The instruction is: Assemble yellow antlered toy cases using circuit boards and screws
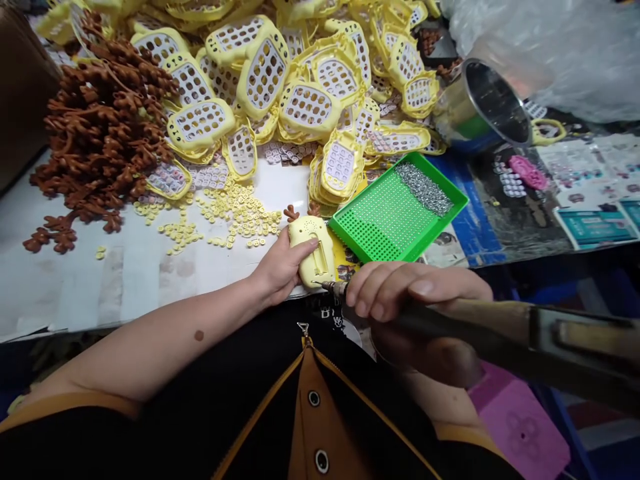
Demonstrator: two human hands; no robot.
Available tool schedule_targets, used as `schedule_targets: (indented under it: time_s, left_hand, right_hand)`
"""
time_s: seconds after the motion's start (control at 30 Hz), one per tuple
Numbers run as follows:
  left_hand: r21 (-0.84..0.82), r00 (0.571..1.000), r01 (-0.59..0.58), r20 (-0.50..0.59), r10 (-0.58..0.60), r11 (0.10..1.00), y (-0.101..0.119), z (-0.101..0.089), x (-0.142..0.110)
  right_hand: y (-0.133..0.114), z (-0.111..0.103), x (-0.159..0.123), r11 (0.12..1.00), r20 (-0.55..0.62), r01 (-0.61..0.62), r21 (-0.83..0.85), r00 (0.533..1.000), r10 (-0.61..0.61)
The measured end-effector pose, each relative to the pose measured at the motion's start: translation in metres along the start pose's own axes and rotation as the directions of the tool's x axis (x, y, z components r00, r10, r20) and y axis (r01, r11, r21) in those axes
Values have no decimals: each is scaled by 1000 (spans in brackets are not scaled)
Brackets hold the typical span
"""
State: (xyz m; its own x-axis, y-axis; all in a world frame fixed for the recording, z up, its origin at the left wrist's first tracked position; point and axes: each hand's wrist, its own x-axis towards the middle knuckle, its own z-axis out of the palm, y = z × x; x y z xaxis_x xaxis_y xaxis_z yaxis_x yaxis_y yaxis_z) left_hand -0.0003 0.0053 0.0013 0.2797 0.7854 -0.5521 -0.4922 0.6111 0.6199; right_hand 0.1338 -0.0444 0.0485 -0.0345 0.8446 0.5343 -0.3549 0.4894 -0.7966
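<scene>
The yellow toy case (323, 257) sits at the near edge of the table (200, 267), beside the green tray (385, 217). The left hand (281, 268) is closed around its side, thumb across the top face; the right hand (395, 290) wraps the driver (485, 320), its tip at the case's lower end. The case looks like light, stiff plastic, probably smooth enough to slip under pressure, so its broad sides suit gripping better than the slender brown antlers (291, 213), which could bend or snap
</scene>
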Motion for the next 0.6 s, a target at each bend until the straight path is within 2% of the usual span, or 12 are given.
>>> schedule_targets:
  time_s: [0.3,0.43,0.6]
  left_hand:
    - [-9,999,-17,-34,17,1000,-1,3,1]
    - [12,999,-4,-39,4,1000,0,3,-1]
    - [7,999,12,-36,-11,1000,1,2,-2]
  right_hand:
    - [14,8,-4,998,36,-26,-53,999,28]
    - [16,12,-1,993,102,-70,-97,992,80]
    - [19,9,1,996,126,-88,-33,988,91]
